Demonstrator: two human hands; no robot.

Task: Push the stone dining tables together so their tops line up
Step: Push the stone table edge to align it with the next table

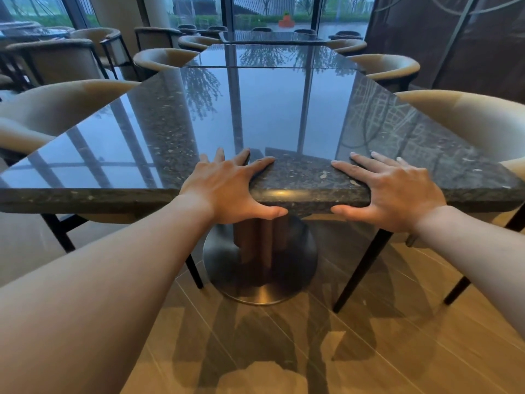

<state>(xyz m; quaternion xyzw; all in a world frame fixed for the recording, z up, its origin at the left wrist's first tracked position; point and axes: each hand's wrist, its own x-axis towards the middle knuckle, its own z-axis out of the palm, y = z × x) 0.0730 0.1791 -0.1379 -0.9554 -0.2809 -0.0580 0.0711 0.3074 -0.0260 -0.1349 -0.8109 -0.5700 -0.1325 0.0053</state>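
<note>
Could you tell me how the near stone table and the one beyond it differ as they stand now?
The near stone table has both hands on its front edge, left hand and right hand, fingers on top and thumbs under; the far stone table is untouched. The near table's round metal base shows; the far table's support is hidden. Both tops are dark, speckled and glossy, meeting at a thin seam and looking roughly level.

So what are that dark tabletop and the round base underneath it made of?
The tabletop looks like polished dark stone, maybe granite: pale flecks along its thick edge, mirror-like window reflections on top. The round base seems brushed metal, grey with a soft sheen. Both hands grip the edge.
</note>
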